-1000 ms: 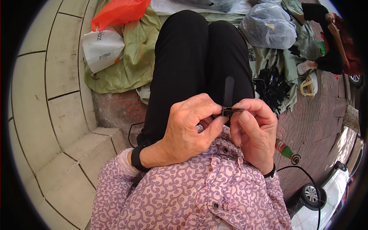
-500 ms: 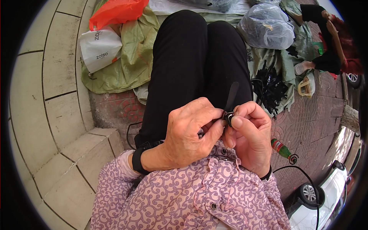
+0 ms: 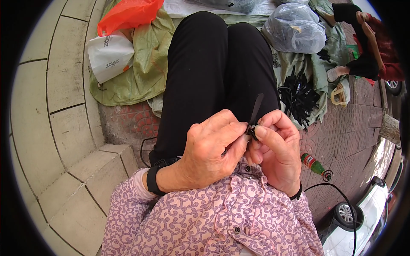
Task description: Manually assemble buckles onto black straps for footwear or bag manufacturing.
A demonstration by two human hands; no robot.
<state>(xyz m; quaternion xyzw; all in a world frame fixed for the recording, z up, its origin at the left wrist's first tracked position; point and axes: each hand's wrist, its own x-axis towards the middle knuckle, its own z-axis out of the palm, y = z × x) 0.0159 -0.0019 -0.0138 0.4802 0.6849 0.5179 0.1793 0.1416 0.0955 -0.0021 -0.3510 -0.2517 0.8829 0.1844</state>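
Note:
Above my lap, both hands meet at a small black strap with a buckle-like piece point(image 3: 252, 131). My left hand point(image 3: 213, 145) pinches it between thumb and forefinger from the left. From the right, the thumb and forefinger of my right hand point(image 3: 279, 149) close on the same piece. The strap's free end point(image 3: 257, 107) sticks up above the fingertips, over my black trousers point(image 3: 200, 64). Part of the strap is hidden behind my fingers. To the right of my knees, a pile of similar black straps point(image 3: 299, 94) lies on a green woven sheet point(image 3: 326, 77).
A clear plastic bag of dark items point(image 3: 294, 30) sits at the far right. Left lie a white bag point(image 3: 110, 57) and a red bag point(image 3: 128, 16). A green bottle point(image 3: 312, 164) lies on the paving, near a white car point(image 3: 363, 222). Another person point(image 3: 376, 47) sits far right.
The strap's free end has tilted and now shows more edge-on. My fingers have shifted slightly on the buckle-like piece; both hands keep their grip.

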